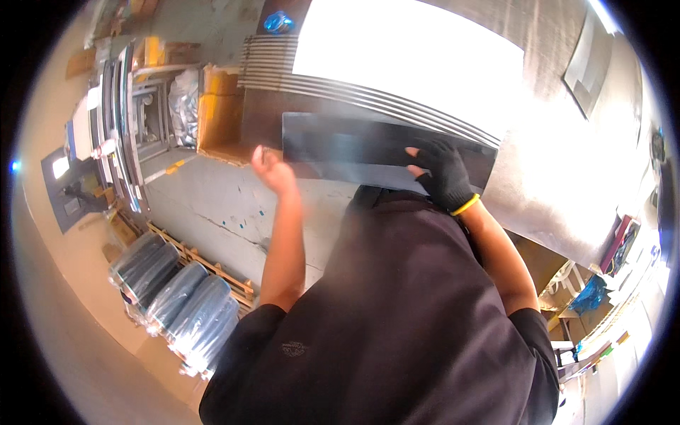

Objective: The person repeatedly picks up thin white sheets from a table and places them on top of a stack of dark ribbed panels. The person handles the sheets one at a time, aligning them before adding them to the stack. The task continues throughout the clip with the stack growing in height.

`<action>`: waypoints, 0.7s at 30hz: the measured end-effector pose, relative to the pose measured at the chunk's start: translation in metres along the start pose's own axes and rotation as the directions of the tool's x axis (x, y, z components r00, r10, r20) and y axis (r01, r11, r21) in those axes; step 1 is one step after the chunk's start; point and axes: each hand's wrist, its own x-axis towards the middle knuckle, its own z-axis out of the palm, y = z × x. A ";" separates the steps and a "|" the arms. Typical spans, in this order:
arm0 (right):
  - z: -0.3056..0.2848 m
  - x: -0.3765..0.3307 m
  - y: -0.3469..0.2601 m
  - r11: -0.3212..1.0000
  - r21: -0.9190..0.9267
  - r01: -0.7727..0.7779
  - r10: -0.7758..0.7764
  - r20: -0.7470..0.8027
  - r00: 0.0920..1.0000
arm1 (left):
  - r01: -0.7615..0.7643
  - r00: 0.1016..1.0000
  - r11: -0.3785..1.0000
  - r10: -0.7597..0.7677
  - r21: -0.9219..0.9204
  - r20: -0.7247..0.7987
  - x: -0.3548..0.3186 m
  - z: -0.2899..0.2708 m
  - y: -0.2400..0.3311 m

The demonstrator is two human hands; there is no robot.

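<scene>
A long dark, glossy panel [340, 142] lies along the near edge of the worktable, in front of my body. My right hand [445, 173], in a black fingerless glove with a yellow cuff, lies on the panel's right part with thumb and fingers apart. Just off the panel's left end is my bare left hand [273, 170], raised with its fingers curled together. Whatever they may hold is too small to make out. Behind the panel run several thin pale strips [269, 62], partly under a bright white sheet [404, 53].
An open cardboard box [218, 117] stands left of the table, beside a rack of upright panels [117, 127]. Plastic-wrapped rolls [188, 294] lie by a wooden pallet [205, 258] at lower left. A crumpled blue thing [278, 22] sits at the table's far left.
</scene>
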 end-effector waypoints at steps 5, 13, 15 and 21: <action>0.094 0.050 -0.033 0.984 0.151 0.094 -0.099 0.030 0.995 | 0.846 0.533 0.471 -0.718 -0.252 0.447 0.016 -0.059 -0.006; 0.196 0.125 -0.123 0.965 -0.133 0.227 -0.199 0.196 0.960 | 0.895 0.443 0.280 -0.458 -0.347 0.771 -0.007 -0.057 -0.054; 0.221 0.127 -0.130 0.971 -0.166 0.172 -0.153 0.116 0.981 | 0.886 0.458 0.291 -0.427 -0.362 0.780 -0.010 -0.058 -0.061; 0.256 0.130 -0.118 0.995 -0.067 0.071 -0.070 0.012 0.997 | 0.887 0.460 0.235 -0.353 -0.398 0.815 -0.012 -0.058 -0.069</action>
